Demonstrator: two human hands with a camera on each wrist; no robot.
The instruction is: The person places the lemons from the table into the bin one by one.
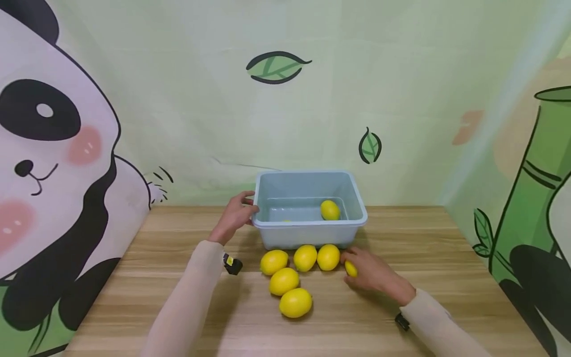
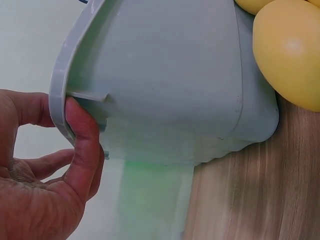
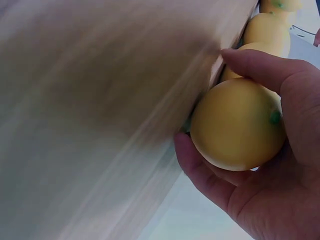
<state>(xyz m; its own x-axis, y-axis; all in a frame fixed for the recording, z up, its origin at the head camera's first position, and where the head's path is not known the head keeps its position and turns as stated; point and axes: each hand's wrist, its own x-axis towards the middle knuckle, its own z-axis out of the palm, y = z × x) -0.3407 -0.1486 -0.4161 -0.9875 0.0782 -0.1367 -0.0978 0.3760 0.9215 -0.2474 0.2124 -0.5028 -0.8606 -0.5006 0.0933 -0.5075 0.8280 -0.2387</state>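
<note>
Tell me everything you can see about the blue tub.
The tub is pale blue-grey, rectangular and plastic-looking, with rounded corners, a projecting rim and walls narrowing toward the base. It stands upright, open-topped, on the wooden table, near the patterned backdrop. One lemon lies inside toward the right; a sliver of yellow shows above the front rim. The left hand grips the left rim. Whether the lemons in front touch it is unclear.
</note>
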